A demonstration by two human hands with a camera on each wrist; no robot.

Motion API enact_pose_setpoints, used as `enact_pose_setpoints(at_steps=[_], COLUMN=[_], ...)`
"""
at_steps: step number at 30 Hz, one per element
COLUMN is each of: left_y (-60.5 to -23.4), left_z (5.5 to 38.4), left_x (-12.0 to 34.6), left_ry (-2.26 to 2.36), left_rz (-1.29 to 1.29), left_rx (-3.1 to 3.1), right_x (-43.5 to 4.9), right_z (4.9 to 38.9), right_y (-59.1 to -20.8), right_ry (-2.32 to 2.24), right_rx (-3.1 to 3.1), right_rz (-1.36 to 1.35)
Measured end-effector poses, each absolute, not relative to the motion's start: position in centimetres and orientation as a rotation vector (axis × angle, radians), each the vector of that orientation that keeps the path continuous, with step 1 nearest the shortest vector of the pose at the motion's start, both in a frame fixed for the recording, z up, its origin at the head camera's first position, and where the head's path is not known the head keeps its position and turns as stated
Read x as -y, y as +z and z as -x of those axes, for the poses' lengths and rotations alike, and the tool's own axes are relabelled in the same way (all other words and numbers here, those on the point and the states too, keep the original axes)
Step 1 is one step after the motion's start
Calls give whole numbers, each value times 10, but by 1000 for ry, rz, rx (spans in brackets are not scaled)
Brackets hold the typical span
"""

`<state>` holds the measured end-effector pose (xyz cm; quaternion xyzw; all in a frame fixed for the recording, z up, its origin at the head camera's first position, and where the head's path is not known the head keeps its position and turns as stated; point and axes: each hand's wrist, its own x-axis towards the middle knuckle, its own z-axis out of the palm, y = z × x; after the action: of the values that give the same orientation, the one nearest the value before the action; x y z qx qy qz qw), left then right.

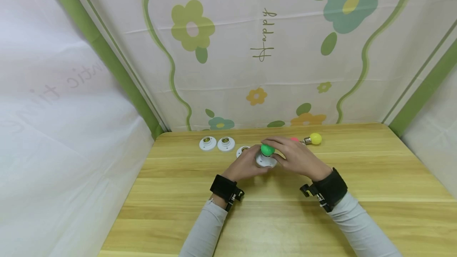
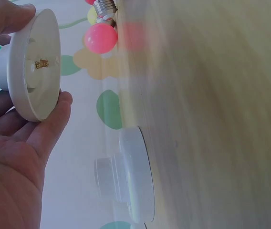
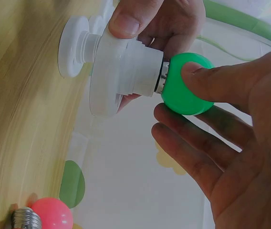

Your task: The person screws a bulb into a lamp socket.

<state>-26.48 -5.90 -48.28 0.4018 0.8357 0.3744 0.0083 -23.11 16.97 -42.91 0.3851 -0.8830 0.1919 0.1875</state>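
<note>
My left hand [image 1: 246,165] grips a white round lamp socket [image 1: 265,162] by the rim of its base, lifted off the table. In the left wrist view, the hollow underside of that socket shows a small brass contact. A green light bulb [image 3: 181,98] stands in the socket's mouth, with a narrow band of its metal cap visible in the right wrist view. My right hand [image 1: 298,158] holds the green bulb, thumb on one side and fingers on the other. How deep the cap sits inside the socket is hidden.
Two white sockets [image 1: 208,143] [image 1: 226,143] stand at the table's back left. Another socket [image 1: 240,152] is partly behind my left hand. A yellow bulb [image 1: 315,138] and pink bulb [image 2: 101,38] lie back right. Printed fabric walls [image 1: 228,70] enclose the wooden table [image 1: 271,217].
</note>
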Motion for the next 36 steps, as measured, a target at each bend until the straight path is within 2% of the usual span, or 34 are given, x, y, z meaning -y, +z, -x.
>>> enact_pose_setpoints(at_steps=[36], left_y=[-483], left_z=[263], left_x=[59], left_ry=[1139], left_rz=[-1223], left_rx=[-2603], right_x=[-169], right_z=[231], right_y=[-431], right_ry=[685], right_rx=[2564], right_rz=[-1134])
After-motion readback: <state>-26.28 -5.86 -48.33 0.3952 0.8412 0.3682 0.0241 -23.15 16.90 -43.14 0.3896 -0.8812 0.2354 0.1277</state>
